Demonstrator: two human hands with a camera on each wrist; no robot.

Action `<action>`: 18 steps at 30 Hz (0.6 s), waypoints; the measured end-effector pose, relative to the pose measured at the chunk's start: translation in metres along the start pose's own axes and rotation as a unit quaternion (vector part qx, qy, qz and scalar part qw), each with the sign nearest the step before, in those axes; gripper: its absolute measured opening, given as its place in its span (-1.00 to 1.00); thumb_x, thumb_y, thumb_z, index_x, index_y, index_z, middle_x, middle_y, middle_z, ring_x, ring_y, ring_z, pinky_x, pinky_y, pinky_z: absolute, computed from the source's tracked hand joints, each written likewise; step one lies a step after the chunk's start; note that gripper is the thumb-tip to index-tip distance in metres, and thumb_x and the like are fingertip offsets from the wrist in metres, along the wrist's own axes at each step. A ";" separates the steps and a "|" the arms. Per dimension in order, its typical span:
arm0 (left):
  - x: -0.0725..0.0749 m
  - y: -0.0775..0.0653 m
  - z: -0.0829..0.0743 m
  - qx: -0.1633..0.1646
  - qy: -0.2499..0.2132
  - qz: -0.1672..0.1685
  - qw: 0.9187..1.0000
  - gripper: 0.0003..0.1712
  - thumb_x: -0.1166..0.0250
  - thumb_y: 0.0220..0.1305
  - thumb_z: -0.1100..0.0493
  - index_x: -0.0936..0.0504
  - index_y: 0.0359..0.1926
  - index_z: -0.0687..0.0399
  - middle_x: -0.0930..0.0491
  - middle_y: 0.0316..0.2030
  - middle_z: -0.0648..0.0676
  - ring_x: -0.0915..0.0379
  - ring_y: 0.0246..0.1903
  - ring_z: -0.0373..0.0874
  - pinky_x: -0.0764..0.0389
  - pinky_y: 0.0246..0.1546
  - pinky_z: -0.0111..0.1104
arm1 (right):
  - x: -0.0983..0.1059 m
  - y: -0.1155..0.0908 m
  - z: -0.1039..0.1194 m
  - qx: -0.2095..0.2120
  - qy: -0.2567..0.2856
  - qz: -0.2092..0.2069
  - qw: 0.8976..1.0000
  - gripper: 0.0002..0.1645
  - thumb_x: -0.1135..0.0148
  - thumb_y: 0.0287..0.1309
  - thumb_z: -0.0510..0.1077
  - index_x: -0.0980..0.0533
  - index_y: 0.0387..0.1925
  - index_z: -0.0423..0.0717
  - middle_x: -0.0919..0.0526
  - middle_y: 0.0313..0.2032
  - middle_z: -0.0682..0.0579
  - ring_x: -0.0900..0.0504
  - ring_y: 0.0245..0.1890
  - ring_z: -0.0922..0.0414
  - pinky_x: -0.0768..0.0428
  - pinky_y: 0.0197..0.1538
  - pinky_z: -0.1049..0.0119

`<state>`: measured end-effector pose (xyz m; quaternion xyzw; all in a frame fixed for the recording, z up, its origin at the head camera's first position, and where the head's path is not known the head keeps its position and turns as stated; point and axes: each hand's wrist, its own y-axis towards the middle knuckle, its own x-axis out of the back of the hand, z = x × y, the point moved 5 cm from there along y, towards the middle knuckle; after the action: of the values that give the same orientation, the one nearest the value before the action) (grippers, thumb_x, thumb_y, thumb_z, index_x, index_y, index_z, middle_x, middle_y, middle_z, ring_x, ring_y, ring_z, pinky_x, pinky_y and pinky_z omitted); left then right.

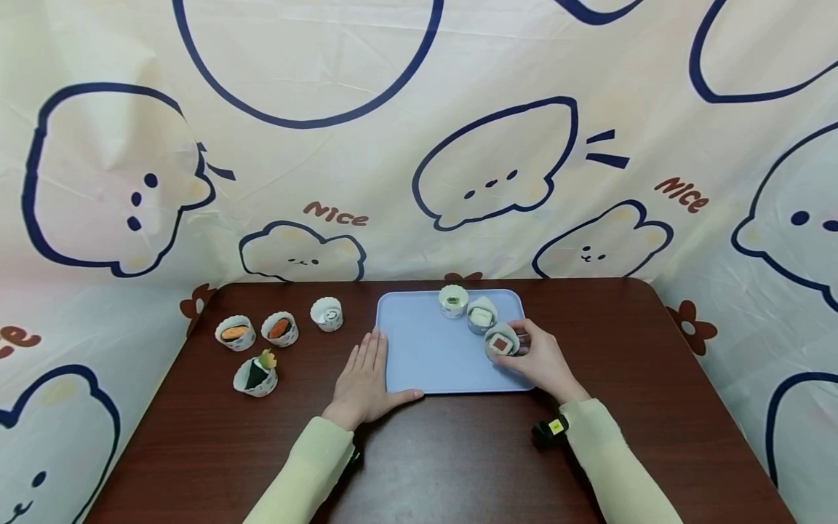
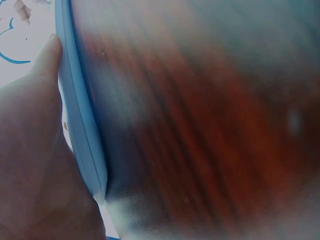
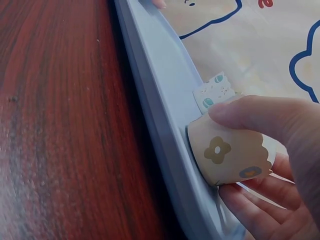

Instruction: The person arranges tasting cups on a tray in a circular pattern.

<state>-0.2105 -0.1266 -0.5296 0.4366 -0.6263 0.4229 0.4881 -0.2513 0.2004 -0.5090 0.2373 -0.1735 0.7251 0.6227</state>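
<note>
A light-blue tray (image 1: 432,356) lies on the table. My left hand (image 1: 364,382) rests at its front left corner, fingers straight along the left side and thumb along the front edge. Near the tray's right side, my right hand (image 1: 540,360) pinches a paper cup (image 3: 230,150) between thumb and fingers. This cup is pale with a flower print and holds a white sushi piece (image 1: 501,343) with a reddish-brown centre. Just behind it stands a second paper cup (image 1: 481,316) with a white piece inside. A third paper cup (image 1: 453,301), with something green in it, sits at the tray's back edge.
Left of the tray are a cup with an orange-topped piece (image 1: 234,332), another with a red-orange topping (image 1: 280,329), a cup with a white roll (image 1: 326,314), and one with a dark green cone (image 1: 256,375). A printed cloth (image 1: 393,175) hangs behind the table.
</note>
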 end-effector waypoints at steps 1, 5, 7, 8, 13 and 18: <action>0.000 0.000 0.000 0.000 0.000 0.000 1.000 0.56 0.15 -0.01 -0.84 0.23 0.60 0.27 0.29 0.59 0.25 0.37 0.56 0.10 0.17 0.50 -0.08 | 0.000 0.000 0.001 -0.001 0.001 0.001 1.000 -0.24 -0.67 -0.05 -0.10 -0.49 0.17 -0.13 -0.64 -0.03 -0.11 -0.67 -0.13 0.02 -0.68 -0.04 0.08; 0.001 0.000 0.000 0.001 -0.001 0.002 1.000 0.56 0.13 -0.01 -0.84 0.24 0.60 0.27 0.28 0.59 0.26 0.36 0.56 0.10 0.17 0.50 -0.07 | 0.000 -0.001 0.002 -0.003 -0.001 0.002 1.000 -0.24 -0.67 -0.06 -0.11 -0.49 0.17 -0.13 -0.64 -0.03 -0.11 -0.66 -0.14 0.02 -0.68 -0.04 0.08; 0.001 0.000 0.000 0.002 -0.001 0.005 1.000 0.55 0.11 0.00 -0.83 0.24 0.60 0.28 0.29 0.59 0.26 0.36 0.56 0.10 0.17 0.50 -0.07 | 0.000 -0.001 0.003 -0.002 -0.004 0.003 1.000 -0.24 -0.67 -0.06 -0.12 -0.48 0.17 -0.14 -0.64 -0.03 -0.11 -0.66 -0.14 0.02 -0.68 -0.04 0.08; 0.002 0.000 -0.001 0.001 -0.006 0.003 1.000 0.55 0.06 0.01 -0.81 0.22 0.60 0.29 0.27 0.59 0.28 0.35 0.56 0.12 0.17 0.50 -0.06 | -0.001 -0.001 0.004 -0.001 -0.005 0.003 1.000 -0.23 -0.67 -0.07 -0.12 -0.48 0.17 -0.14 -0.64 -0.03 -0.11 -0.66 -0.15 0.02 -0.68 -0.04 0.08; 0.003 0.000 -0.001 0.001 -0.005 0.002 1.000 0.55 0.03 0.02 -0.80 0.21 0.60 0.31 0.28 0.59 0.29 0.35 0.56 0.13 0.17 0.50 -0.06 | -0.002 0.000 0.004 -0.001 -0.008 0.000 1.000 -0.22 -0.69 -0.10 -0.11 -0.48 0.15 -0.13 -0.64 -0.06 -0.10 -0.67 -0.18 0.03 -0.68 -0.07 0.12; 0.002 -0.001 -0.001 0.000 -0.004 0.000 1.000 0.53 0.06 0.04 -0.80 0.23 0.59 0.30 0.28 0.59 0.27 0.35 0.56 0.12 0.17 0.50 -0.06 | -0.002 0.002 0.002 -0.005 -0.014 -0.008 1.000 -0.20 -0.72 -0.15 -0.08 -0.49 0.13 -0.12 -0.65 -0.08 -0.08 -0.67 -0.20 0.05 -0.67 -0.11 0.19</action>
<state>-0.2097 -0.1262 -0.5276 0.4378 -0.6283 0.4212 0.4860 -0.2523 0.1971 -0.5085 0.2459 -0.1838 0.7161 0.6268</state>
